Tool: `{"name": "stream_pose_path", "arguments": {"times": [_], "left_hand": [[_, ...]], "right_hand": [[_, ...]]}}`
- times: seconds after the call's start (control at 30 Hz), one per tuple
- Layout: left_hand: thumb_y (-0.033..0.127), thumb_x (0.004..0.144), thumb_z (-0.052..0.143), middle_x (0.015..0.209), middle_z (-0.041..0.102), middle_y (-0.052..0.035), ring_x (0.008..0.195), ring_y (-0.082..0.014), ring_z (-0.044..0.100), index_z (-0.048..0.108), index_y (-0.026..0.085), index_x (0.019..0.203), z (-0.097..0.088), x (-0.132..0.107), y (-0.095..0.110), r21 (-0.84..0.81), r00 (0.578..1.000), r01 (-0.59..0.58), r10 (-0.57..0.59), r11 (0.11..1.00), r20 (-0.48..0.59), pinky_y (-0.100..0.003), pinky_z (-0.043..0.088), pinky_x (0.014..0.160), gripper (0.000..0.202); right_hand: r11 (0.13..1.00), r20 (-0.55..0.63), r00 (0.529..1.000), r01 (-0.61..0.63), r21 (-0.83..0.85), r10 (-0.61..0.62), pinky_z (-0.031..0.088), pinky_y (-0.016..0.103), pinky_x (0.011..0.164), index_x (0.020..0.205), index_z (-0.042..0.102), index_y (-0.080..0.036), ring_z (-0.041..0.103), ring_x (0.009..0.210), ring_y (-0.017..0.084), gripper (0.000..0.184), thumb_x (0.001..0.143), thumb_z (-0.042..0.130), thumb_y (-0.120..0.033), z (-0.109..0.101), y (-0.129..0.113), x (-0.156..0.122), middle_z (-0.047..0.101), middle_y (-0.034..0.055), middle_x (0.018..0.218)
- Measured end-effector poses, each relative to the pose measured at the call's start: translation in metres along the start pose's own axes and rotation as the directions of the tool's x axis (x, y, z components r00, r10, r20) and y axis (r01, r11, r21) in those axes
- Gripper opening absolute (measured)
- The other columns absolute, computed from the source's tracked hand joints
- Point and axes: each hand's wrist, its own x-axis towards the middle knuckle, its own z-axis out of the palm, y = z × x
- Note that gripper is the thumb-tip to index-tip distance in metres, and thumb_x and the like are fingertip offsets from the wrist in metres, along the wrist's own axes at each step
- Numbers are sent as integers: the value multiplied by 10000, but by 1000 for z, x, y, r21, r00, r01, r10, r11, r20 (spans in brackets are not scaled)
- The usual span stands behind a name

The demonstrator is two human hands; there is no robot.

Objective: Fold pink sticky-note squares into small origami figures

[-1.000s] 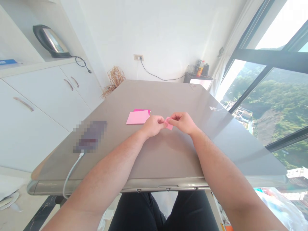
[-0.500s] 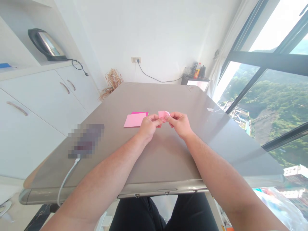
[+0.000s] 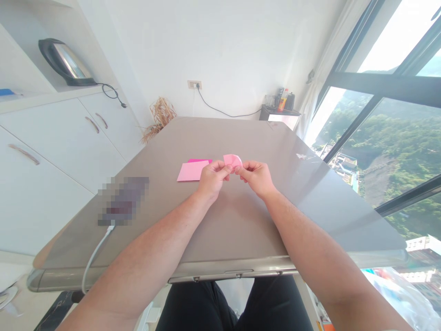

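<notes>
A small folded piece of pink paper point(image 3: 233, 160) is held up just above the grey table point(image 3: 241, 216), near its middle. My left hand point(image 3: 212, 179) pinches its lower left edge with thumb and fingertips. My right hand point(image 3: 257, 177) pinches its lower right edge the same way. Both hands meet under the paper, fingers curled. To the left of my left hand, a light pink sheet point(image 3: 191, 171) lies flat on a darker magenta sheet point(image 3: 200, 161).
A blurred dark device point(image 3: 122, 200) with a white cable point(image 3: 94, 255) lies at the table's left. White cabinets point(image 3: 51, 151) stand left, with a kettle point(image 3: 65, 62) on top. A wall socket and cord, dried grass point(image 3: 160, 115) and a small stand with bottles point(image 3: 282, 103) are beyond. Windows fill the right.
The pink paper has risen from table level between my fingers and now stands up above both hands. The view has shifted slightly.
</notes>
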Motion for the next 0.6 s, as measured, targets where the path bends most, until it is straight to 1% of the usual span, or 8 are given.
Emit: {"name": "stream_pose_path", "arguments": {"times": [0.1,0.2,0.33,0.37,0.43,0.53,0.6], "left_hand": [[336,744,754,655,601,6,627,-120,523,624,189,675,2,-1,1,-6,1000,4,-4,1000,11,-287,442,659,207],[355,750,760,710,628,-4,652,-121,537,626,190,705,4,-4,4,-26,998,12,-11,1000,56,-280,447,656,217],[401,775,745,943,708,-44,775,-140,578,701,207,844,2,-5,10,-15,985,4,-1,1000,175,-274,459,686,210],[410,777,743,974,715,-51,797,-146,582,720,208,859,0,-5,11,-6,980,-2,4,1000,199,-277,460,699,219],[414,764,756,930,720,-55,800,-154,579,744,200,828,-2,-4,12,7,979,-8,7,1000,205,-289,458,719,223],[390,726,790,798,695,-38,757,-150,554,756,192,756,-3,-2,12,15,987,3,-5,1000,158,-297,448,723,203],[384,724,790,768,679,-30,733,-143,529,763,194,742,-2,-2,11,23,990,6,-9,1000,140,-296,441,715,193]], "right_hand": [[1000,-15,1000,12,-5,-12,395,289,572,669,679,-201,460,572,119,307,755,740,-490,-1,1,1,548,-22,591],[999,5,999,36,0,-36,398,289,572,666,668,-203,462,567,119,314,767,730,-494,-4,3,2,550,-21,586],[998,52,997,49,-39,-47,397,288,571,670,661,-206,469,578,123,315,760,730,-501,-7,4,3,562,-17,603],[997,68,997,49,-54,-45,394,286,567,673,662,-206,469,581,123,317,757,729,-504,-7,4,3,563,-15,606],[995,94,995,42,-92,-33,384,283,555,679,666,-205,466,583,124,323,755,726,-513,-7,3,1,563,-13,611],[989,119,993,28,-144,-10,370,277,532,693,677,-204,464,581,126,339,757,718,-534,-7,1,0,566,-7,618],[987,128,992,23,-160,-2,367,275,524,700,684,-203,462,581,126,353,756,717,-550,-7,0,-1,569,-3,623]]}}
